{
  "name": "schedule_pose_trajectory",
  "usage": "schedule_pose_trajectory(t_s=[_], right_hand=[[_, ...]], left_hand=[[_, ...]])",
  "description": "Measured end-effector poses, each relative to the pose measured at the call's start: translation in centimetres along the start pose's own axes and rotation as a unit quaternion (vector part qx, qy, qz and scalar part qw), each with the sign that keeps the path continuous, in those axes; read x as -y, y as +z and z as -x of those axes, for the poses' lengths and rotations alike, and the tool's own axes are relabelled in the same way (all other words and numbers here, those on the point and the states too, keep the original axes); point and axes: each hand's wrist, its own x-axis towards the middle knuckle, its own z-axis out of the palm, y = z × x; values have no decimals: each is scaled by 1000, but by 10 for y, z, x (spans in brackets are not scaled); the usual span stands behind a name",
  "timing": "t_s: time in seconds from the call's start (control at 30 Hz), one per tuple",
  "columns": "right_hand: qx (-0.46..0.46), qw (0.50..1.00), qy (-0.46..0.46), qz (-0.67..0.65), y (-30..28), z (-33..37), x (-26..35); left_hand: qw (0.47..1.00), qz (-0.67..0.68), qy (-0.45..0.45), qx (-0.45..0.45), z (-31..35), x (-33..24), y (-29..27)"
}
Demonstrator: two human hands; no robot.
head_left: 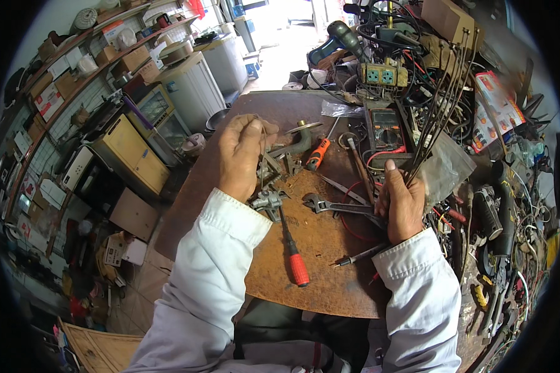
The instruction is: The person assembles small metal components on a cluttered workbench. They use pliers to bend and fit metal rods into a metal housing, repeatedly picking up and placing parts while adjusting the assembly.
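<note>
My right hand [403, 202] is closed round a bundle of thin dark metal rods [434, 118]. The rods rise to the upper right, and several end in small knobs or loops. Over the far left part of the table, my left hand [242, 155] has its fingers pinched together on a thin metal rod [263, 155], partly hidden by the fingers. Just below that hand lies a grey metal fitting [269, 200], with a red-handled screwdriver [298, 267] touching it. An adjustable wrench [339, 206] lies between my hands, its handle end running under my right hand.
On the brown table [330, 292] are an orange screwdriver [318, 154], a bent metal pipe [302, 140], a multimeter [389, 127] and a test probe [358, 256]. Cables, a drill [345, 37] and tools crowd the right side. Shelves [68, 81] and cabinets [190, 87] stand left.
</note>
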Motion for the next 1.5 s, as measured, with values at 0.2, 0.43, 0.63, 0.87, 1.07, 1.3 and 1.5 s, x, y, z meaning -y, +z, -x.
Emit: schedule_pose_trajectory(t_s=[0.2, 0.43, 0.63, 0.87, 1.07, 1.3, 1.5], right_hand=[[68, 997, 28, 12, 9, 9, 0], [134, 988, 53, 55, 24, 23, 1], [231, 969, 70, 59, 35, 36, -3], [262, 962, 54, 56, 41, 41, -11], [254, 962, 85, 57, 37, 38, -10], [207, 960, 179, -60, 37, 37, -5], [207, 965, 153, -54, 32, 33, -7]], left_hand=[[972, 232, -15, -31, -1, -9, -3], [879, 467, -78, -50, 7, -28, 7], [832, 537, -135, -19, 15, -17, 15], [834, 529, -157, -22, 21, -10, 26], [888, 434, -148, -14, 27, -10, 35], [959, 258, -117, 24, 29, -12, 30], [974, 202, -107, -9, 28, -10, 30]])
